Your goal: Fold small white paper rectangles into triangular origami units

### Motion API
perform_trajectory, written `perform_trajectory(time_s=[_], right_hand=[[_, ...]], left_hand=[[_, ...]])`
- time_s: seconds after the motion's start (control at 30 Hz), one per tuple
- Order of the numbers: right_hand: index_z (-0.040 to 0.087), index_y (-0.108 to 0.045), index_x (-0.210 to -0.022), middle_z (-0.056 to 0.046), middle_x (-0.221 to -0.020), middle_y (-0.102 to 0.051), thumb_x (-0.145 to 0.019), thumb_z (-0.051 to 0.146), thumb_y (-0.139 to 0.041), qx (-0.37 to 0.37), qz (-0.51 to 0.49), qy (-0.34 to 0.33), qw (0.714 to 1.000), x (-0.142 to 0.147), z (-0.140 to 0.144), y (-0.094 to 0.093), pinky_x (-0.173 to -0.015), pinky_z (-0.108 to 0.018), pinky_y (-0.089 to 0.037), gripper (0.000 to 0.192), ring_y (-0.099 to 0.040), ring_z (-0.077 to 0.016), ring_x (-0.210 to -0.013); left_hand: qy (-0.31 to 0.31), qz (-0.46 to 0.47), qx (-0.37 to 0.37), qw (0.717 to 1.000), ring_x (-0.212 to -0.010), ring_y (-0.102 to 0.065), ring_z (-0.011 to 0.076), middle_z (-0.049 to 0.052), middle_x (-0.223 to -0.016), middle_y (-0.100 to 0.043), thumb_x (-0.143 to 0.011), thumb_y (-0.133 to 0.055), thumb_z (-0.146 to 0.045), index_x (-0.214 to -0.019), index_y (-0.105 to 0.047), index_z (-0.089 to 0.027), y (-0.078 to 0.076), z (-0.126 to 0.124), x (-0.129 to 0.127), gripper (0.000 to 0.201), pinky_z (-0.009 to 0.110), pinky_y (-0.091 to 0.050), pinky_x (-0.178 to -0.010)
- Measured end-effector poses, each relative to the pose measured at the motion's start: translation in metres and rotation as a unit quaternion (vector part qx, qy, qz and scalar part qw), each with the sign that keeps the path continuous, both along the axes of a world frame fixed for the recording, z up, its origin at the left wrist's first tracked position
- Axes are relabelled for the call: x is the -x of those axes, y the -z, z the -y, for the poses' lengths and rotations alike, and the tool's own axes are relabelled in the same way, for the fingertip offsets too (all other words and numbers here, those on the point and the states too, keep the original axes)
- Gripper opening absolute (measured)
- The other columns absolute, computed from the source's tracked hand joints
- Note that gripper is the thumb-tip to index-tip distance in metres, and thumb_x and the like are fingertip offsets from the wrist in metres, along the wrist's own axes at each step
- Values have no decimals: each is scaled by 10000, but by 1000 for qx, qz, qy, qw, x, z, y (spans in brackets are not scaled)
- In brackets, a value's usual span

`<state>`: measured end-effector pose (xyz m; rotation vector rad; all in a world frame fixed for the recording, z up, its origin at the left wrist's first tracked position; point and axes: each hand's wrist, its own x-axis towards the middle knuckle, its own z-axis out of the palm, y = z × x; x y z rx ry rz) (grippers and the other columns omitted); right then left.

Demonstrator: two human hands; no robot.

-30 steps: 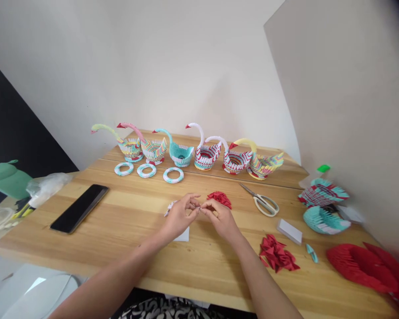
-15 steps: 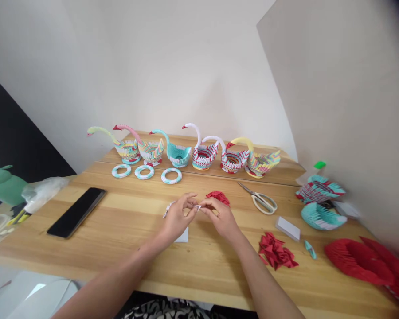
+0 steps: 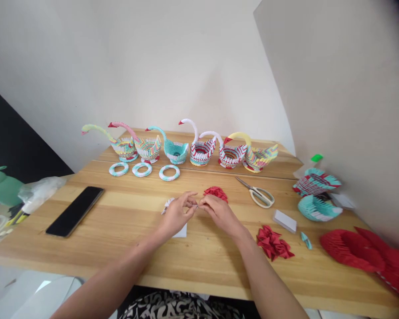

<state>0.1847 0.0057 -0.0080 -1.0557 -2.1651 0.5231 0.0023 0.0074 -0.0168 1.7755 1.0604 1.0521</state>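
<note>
In the middle of the table, my left hand (image 3: 178,213) and my right hand (image 3: 222,216) meet, fingertips closed in a pinch. Between them is a small piece of white paper (image 3: 197,206), mostly covered by the fingers. Beneath my left hand lies a white paper sheet (image 3: 181,232), partly hidden by the wrist. Some folded white paper pieces (image 3: 167,204) show just beyond that hand. A pile of folded red paper pieces (image 3: 217,192) sits behind my right hand, and a second red pile (image 3: 273,243) lies to the right of that forearm.
Several folded-paper swans (image 3: 176,153) line the back, with paper rings (image 3: 169,173) before them. Scissors (image 3: 260,195), a stack of white paper (image 3: 285,220), a turquoise paper bowl (image 3: 318,208) and a red paper form (image 3: 352,248) occupy the right. A phone (image 3: 76,211) lies left.
The white paper piece showed a pointed corner between my fingers before; now less of it is visible. My right fingers have curled further over it. The view has shifted slightly.
</note>
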Motion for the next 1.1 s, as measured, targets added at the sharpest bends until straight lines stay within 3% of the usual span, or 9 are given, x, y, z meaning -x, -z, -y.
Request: perform_trajectory(time_s=[0.37,0.67,0.9,1.1], right_hand=[[221,-641,-861,-55,-826,-636,-929,278,-458,-9,-8,-30,999,2,1,-3,-739,-312,-420,203,-564,-191,-801],[209,-588,-903,-21,-856,-660,-861,283,-557,118,-169,82,975,19,4,6,-745,-289,-467,90,-611,-169,-803],[207,-612,-874,-26,-850,-667,-824,301,-585,154,-237,95,954,23,5,4,-736,-299,-489,110,-616,-169,-785],[199,-615,-888,-26,-815,-671,-782,362,-636,191,-313,94,926,25,2,10,-704,-298,-502,196,-622,-175,-756]], left_hand=[[-5,12,-5,1000,-778,-645,129,33,-867,-665,-779,-544,-105,-1155,-510,-171,-2,0,0,383,268,-524,-750],[-31,43,-26,998,-826,-652,127,43,-941,-649,-803,-519,-105,-1205,-461,-189,-3,2,-2,414,267,-519,-776],[-63,-7,-95,993,-872,-659,149,56,-1000,-661,-819,-512,-113,-1233,-442,-206,2,6,-3,430,298,-516,-815],[-95,-128,-240,958,-1006,-625,194,74,-1085,-655,-859,-487,-154,-1138,-532,-227,6,7,-4,292,317,-497,-862]])
